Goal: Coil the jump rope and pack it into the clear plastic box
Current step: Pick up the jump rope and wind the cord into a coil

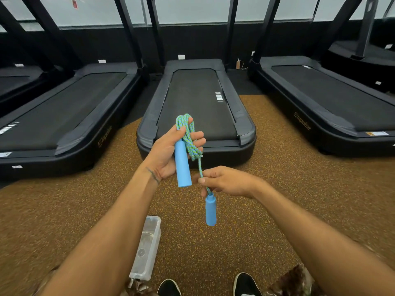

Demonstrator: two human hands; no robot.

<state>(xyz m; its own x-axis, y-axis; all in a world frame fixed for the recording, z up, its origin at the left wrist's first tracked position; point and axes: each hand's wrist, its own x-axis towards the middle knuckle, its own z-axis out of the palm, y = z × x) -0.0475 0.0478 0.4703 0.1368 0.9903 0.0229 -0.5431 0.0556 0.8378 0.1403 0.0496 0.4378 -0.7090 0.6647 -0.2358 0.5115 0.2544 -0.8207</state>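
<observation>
My left hand (168, 150) grips one blue handle (182, 165) of the jump rope upright, with the blue-green rope (188, 135) wound in several loops around its fingers. A short length of rope runs down to my right hand (224, 181), which pinches it just above the second blue handle (211, 210); that handle dangles freely below. The clear plastic box (147, 246) lies open on the floor below my left forearm, partly hidden by the arm.
Three black treadmills stand ahead, the middle one (196, 107) directly behind my hands. The floor (277, 210) is speckled brown rubber. My black shoes (245, 285) show at the bottom edge.
</observation>
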